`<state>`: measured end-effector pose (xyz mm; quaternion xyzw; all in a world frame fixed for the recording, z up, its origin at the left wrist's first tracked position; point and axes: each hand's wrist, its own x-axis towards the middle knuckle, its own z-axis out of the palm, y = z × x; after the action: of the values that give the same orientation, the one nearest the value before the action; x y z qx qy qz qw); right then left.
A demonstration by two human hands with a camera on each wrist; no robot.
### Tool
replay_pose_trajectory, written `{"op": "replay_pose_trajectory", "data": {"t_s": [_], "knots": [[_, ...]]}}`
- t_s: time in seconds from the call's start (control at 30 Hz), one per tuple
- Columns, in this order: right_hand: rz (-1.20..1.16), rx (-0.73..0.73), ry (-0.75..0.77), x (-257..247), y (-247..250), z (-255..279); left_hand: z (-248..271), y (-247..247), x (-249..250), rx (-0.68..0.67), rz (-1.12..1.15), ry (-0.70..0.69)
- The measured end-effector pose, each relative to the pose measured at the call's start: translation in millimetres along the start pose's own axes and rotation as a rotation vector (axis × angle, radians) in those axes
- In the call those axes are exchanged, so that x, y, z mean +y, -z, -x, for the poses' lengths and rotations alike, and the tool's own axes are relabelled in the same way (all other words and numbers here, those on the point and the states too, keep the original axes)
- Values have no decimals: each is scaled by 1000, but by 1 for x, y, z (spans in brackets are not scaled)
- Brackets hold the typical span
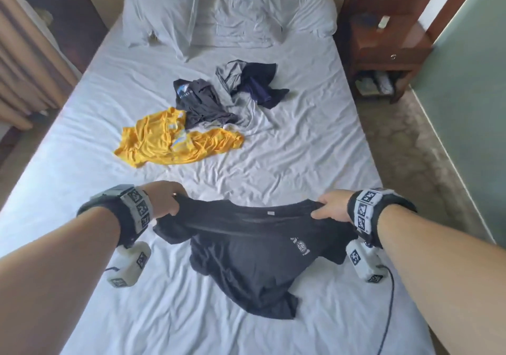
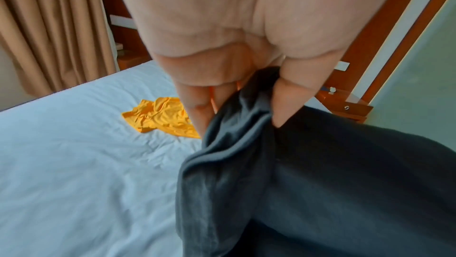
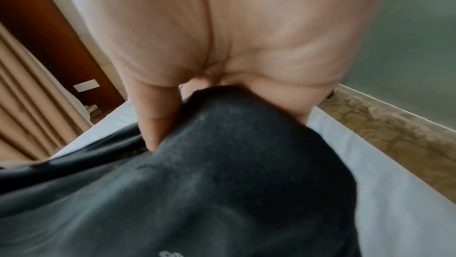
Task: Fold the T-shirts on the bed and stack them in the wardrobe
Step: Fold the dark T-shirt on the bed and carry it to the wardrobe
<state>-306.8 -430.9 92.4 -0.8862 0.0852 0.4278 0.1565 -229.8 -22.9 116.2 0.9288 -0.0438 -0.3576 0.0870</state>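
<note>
Pinching each shoulder, the left hand (image 1: 164, 200) and right hand (image 1: 332, 207) grip the black T-shirt (image 1: 254, 256) at the bed's (image 1: 68, 179) 6 o'clock; light, limp cloth, best held at the shoulder seams.

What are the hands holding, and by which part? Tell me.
Both hold the black T-shirt by its shoulders: the left hand grips one shoulder, the right hand the other. The body hangs down onto the bed.

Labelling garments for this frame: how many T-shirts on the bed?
5: black T-shirt held by both hands, yellow T-shirt mid-bed, dark grey printed T-shirt beyond it, light grey T-shirt and navy T-shirt overlapping farther back. Others may be hidden.
</note>
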Motion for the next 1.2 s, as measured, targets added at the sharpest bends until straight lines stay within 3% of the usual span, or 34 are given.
{"op": "replay_pose_trajectory", "data": {"t_s": [0.07, 0.13, 0.2, 0.27, 0.33, 0.37, 0.5, 0.63, 0.7, 0.87, 1.1, 1.2], "knots": [[8, 0, 16, 1, 19, -8, -8, 4, 10, -33, -27, 24], [-102, 134, 43, -4, 52, -16, -20, 28, 23, 76, 36, 48], [-373, 426, 66, -12, 89, -32, -48, 61, 34, 307, 322, 57], [-627, 739, 77, -25, 120, -52, -79, 85, 44, 505, 829, -4], [-871, 868, 55, -32, 125, -80, -105, 77, 51, 545, 1118, 11], [-926, 885, 19, -34, 114, -92, -113, 57, 51, 518, 1109, 63], [-779, 779, -204, -8, 3, -140, -128, -66, 16, 322, 877, 263], [-570, 259, -354, 6, -116, -162, -139, -162, -34, 84, 840, 444], [-538, 84, -454, 8, -166, -164, -142, -192, -47, 73, 837, 473], [-615, 226, -579, 2, -224, -168, -143, -228, -51, 164, 825, 534], [-756, 267, -690, -5, -229, -158, -131, -258, -59, 174, 806, 530], [-726, 179, -698, -2, -240, -143, -121, -262, -66, 219, 771, 475]]}}
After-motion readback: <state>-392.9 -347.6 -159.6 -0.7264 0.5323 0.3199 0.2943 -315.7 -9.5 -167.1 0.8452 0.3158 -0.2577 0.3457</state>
